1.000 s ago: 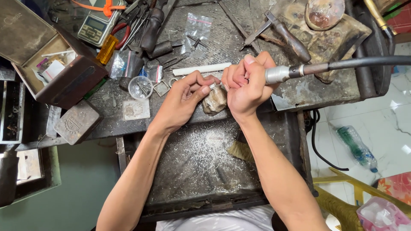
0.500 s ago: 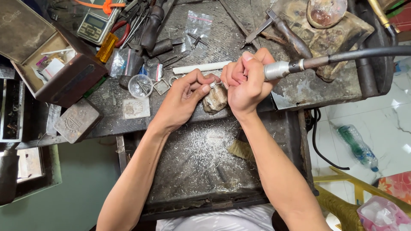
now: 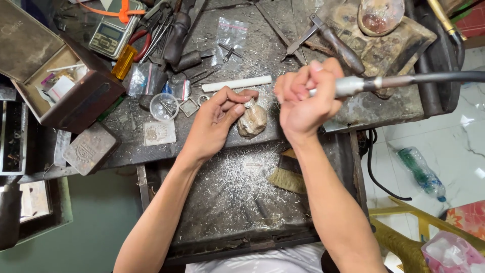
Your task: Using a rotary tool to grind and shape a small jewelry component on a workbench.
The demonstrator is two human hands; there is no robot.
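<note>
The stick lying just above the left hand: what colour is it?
White, plain; the head view shows the stick clearly on the bench.

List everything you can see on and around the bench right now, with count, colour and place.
ring-like piece: one, silvery, pinched over the bench peg
bench peg: one, brown, bench edge
rotary handpiece: one, grey metal, black cable running right
white rod: one, behind the hands
pocket scale: one, grey, top left
open box: one, brown, left
brush: one, tan bristles, filings tray
plastic bottle: one, green-tinted, floor right
left hand: holds the piece
right hand: grips the handpiece
</note>
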